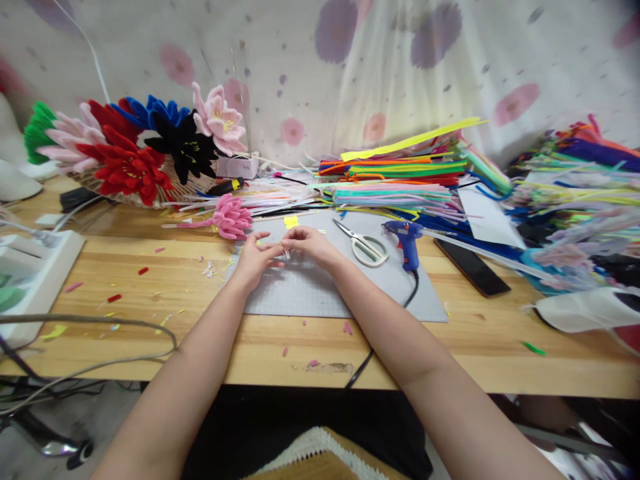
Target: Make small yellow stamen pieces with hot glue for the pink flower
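Note:
Both my hands meet over a grey cutting mat on a wooden table. My left hand and my right hand pinch a small thin whitish piece between their fingertips; it is too small to name. A pink pipe-cleaner flower lies just beyond my left hand. Scissors and a blue glue gun lie on the mat to the right of my right hand.
A heap of coloured pipe cleaners fills the back and right of the table. Finished flowers stand at the back left. A black phone lies right of the mat. A white power strip and cables sit at left.

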### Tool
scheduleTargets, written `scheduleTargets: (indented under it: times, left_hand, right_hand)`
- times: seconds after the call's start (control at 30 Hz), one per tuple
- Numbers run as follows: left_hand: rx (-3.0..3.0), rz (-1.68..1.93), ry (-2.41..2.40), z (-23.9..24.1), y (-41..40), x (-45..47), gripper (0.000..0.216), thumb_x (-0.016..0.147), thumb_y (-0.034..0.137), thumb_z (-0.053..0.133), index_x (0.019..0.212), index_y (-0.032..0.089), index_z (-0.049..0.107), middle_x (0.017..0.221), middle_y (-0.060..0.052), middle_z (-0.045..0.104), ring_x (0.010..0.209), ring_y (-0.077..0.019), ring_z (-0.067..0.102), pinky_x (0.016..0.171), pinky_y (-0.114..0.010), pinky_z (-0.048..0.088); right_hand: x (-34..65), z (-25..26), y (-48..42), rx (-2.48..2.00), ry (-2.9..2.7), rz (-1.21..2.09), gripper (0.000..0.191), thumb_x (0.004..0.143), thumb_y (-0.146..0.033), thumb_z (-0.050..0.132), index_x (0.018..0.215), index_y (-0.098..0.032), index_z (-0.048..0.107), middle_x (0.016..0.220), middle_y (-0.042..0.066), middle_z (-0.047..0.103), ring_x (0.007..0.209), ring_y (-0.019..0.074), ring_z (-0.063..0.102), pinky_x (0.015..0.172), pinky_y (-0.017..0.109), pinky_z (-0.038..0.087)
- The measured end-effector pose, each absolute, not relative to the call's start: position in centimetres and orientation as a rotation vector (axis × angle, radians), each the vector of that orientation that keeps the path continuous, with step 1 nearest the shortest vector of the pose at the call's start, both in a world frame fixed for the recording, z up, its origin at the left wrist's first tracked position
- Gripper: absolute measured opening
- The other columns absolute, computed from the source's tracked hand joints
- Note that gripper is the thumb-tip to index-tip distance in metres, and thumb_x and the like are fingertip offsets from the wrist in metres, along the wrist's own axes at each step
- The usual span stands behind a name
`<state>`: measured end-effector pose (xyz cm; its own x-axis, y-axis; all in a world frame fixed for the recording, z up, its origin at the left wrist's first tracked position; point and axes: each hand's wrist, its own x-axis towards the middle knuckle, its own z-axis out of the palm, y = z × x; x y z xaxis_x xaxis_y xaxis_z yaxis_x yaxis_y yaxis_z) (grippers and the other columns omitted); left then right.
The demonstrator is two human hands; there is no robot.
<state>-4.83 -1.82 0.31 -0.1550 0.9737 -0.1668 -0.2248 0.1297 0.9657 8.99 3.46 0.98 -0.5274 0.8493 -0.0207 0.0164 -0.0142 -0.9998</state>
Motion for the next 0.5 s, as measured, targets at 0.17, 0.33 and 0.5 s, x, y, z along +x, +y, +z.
scheduleTargets:
  times: [0.17,0.33,0.5]
  left_hand:
    - [0.799,1.339,1.254,0.5,-1.8,-4.6,0.053,0.060,0.016,0.071,0.102,0.016,0.039,0.072,-0.003,0.066,0.065,-0.0163,0.066,0.048,-0.023,0.049]
    - [0.763,1.352,1.270,0.7,-1.7,-4.5,0.054,0.059,0.016,0.073,0.101,0.016,0.039,0.071,-0.002,0.066,0.065,-0.0163,0.066,0.049,-0.022,0.049]
    - [0.749,1.349,1.268,0.6,-1.7,-4.6,0.058,0.057,0.018,0.075,0.102,0.015,0.040,0.073,-0.004,0.066,0.064,-0.0163,0.066,0.049,-0.022,0.049]
  right_hand:
    - [8.8,0.5,3.7,-0.987,-1.492,1.654,0.024,0.057,-0.034,0.069,0.068,-0.015,0.059,0.060,-0.002,0.060,0.055,0.0073,0.049,0.049,0.020,0.029]
    - [8.6,-0.2,4.0,-0.997,-1.382,1.719,0.029,0.054,-0.036,0.073,0.068,-0.015,0.059,0.059,-0.001,0.060,0.056,0.0077,0.050,0.049,0.019,0.030]
    - [8.7,0.2,3.8,-1.022,-1.438,1.672,0.025,0.057,-0.035,0.071,0.067,-0.015,0.061,0.059,-0.001,0.060,0.055,0.0069,0.050,0.050,0.020,0.029]
